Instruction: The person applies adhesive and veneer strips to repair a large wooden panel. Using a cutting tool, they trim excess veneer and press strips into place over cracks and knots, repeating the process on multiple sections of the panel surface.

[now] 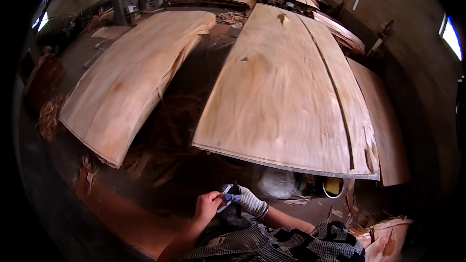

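My left hand (pixel 206 206) is bare, its fingers pinched on a thin pale bluish strip (pixel 226 190) in front of my body. What the strip belongs to is too small to make out. Touching it from the other side is my right hand (pixel 251 203), in a white-grey knit glove with bluish fingers; these are curled in, and what they hold is hidden. Beyond both hands lies a wide stack of pale wood veneer sheets (pixel 286 97), with a long dark split running down its right part.
To the left stands another veneer stack (pixel 131 73) with ragged edges. A white bucket (pixel 333 188) holding something yellow and a clear plastic bag (pixel 277 183) sit under the near edge of the main stack. Veneer scraps (pixel 165 165) litter the floor. Several people work far off.
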### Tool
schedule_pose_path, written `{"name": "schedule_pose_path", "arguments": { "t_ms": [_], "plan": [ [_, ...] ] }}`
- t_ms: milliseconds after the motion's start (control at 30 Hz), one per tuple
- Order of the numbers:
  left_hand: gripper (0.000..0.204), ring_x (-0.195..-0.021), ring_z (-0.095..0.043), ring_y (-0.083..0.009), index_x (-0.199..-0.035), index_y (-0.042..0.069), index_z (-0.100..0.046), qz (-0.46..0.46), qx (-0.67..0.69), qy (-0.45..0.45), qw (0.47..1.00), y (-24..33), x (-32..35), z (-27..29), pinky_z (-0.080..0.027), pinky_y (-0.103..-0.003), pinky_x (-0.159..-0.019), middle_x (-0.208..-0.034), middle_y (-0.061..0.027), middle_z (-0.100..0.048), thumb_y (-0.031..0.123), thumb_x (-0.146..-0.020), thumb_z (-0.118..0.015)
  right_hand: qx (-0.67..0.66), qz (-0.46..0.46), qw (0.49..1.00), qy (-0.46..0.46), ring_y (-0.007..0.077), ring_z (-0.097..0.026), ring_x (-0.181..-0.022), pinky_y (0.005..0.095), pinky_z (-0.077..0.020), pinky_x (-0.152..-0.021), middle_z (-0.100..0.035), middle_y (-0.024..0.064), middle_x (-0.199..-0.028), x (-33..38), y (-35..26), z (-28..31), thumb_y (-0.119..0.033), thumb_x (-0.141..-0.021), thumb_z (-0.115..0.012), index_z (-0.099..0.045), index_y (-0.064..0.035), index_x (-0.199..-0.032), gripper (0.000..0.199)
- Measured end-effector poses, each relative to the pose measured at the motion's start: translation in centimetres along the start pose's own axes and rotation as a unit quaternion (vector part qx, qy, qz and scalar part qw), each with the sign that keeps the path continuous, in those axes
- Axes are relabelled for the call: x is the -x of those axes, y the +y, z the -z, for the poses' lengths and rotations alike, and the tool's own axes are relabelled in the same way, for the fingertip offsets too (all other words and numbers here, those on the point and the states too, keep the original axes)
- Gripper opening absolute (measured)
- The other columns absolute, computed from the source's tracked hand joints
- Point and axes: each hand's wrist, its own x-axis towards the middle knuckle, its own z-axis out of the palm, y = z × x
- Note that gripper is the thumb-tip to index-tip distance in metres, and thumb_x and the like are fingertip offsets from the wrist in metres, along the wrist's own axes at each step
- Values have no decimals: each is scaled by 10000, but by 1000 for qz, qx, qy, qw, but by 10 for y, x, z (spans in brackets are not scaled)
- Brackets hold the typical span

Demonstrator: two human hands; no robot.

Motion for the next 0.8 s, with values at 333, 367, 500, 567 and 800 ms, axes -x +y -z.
{"name": "schedule_pose_path", "arguments": {
  "t_ms": [333,367,500,567,800],
  "plan": [
    [531,-1220,-373,-291,-1200,106,-483,-8,-445,3,896,-142,-76,210,-253,-504,-1013,-1249,-93,-478,219,-711,-654,-137,4,978,158,142,-571,-689,230,-433,-545,-590,57,-782,-227,-49,-36,-198,-825,-602,-539,-52,-898,175],
    [567,-1208,-377,-299,-1211,100,-470,25,-467,30,883,-188,-66,242,-274,-525,-985,-1255,-101,-466,234,-697,-670,-142,15,980,139,140,-570,-666,232,-440,-540,-583,53,-754,-254,-55,-43,-179,-831,-595,-534,-54,-888,150],
    [465,-1061,-511,-336,-1177,3,-506,292,-245,83,921,-298,-7,370,-398,-378,-907,-1163,-195,-533,249,-787,-568,-80,0,991,108,141,-573,-622,252,-490,-571,-576,40,-719,-335,-76,-51,-94,-832,-592,-540,-40,-883,91],
    [316,-904,-574,-347,-1033,-26,-585,371,-247,230,865,-345,35,411,-446,-396,-794,-1007,-218,-596,176,-811,-486,-4,-2,994,108,126,-585,-656,249,-495,-597,-589,13,-736,-377,-97,-69,-74,-829,-594,-557,-51,-890,75],
    [271,-796,-599,-316,-942,-9,-616,512,-282,-102,805,-403,-22,470,-470,-423,-719,-903,-183,-615,194,-818,-487,82,11,988,129,85,-545,-612,243,-462,-506,-580,2,-708,-520,-121,-61,-45,-821,-562,-543,-81,-880,72]
  ]
}}
